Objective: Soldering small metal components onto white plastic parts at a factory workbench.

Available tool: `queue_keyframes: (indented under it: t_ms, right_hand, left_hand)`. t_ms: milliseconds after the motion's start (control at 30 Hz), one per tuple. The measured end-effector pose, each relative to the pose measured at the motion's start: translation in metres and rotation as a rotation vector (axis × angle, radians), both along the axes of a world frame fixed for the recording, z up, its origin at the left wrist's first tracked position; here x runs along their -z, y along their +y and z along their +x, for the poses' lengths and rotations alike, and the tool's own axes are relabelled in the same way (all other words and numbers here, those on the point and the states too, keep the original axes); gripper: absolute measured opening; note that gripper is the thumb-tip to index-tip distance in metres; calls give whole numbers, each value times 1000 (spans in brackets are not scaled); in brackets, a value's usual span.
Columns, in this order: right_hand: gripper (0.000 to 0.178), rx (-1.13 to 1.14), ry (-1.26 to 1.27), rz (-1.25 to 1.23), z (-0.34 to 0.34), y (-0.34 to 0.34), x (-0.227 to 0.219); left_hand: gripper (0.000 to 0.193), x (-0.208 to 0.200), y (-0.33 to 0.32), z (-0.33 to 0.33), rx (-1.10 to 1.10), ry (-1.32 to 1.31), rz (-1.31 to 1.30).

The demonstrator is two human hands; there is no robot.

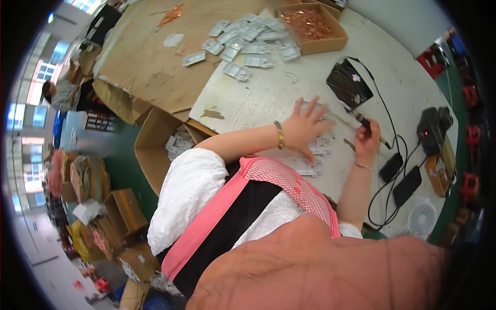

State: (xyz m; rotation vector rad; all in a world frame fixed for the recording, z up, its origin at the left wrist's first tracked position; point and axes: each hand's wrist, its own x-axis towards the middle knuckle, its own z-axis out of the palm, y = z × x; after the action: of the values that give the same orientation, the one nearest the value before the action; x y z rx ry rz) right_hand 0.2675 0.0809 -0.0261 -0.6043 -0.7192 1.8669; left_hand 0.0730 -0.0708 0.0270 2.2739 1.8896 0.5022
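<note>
My left hand [307, 126] is spread wide over the pale tabletop, its fingers apart and nothing held. Beneath and beside it lie several white plastic housings [307, 166], partly covered by the palm and fingers. To the right, my right hand [367, 140] is closed around a slim, pen-like tool [366, 123] with a black section and a pale tip directed toward the far left. Its exact kind is unclear. A small flat dark piece [350, 144] rests on the table between the hands. Beyond the tool stands a black square fan unit [350, 82].
More white housings [253, 31] are heaped at the far side, beside a cardboard box of copper-coloured pieces [310, 26]. Black cables [380, 95] and adapters [407, 186] occupy the right, near a black device [433, 129] and white fan [422, 218]. An open carton [155, 150] stands left.
</note>
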Motion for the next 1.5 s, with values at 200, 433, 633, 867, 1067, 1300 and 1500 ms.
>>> queue_keyframes:
  t_ms: [200, 433, 633, 867, 1067, 1300, 1500]
  right_hand:
    - [14, -77, -31, 30, 4, 3, 6]
    - [17, -1, -43, 28, 1, -1, 4]
    - [15, -59, -40, 40, 3, 0, 5]
    - [17, -52, -38, 101, 3, 0, 5]
    - [15, -41, -37, 88, 2, -1, 4]
    - [15, -1, -80, 59, -2, -2, 2]
    - [11, -14, -72, 81, 1, 0, 7]
  left_hand:
    - [85, -7, -1, 6, 39, 176, -176]
    - [47, -6, -7, -35, -227, 119, -222]
    - [33, -4, -43, -69, -340, 93, -179]
    - [35, 4, -115, -123, -677, 73, -221]
    - [42, 18, -220, -211, -1059, 31, -290]
    - [53, 28, -304, -246, -1447, 23, -724]
    - [66, 23, -184, -250, -1108, 78, -167]
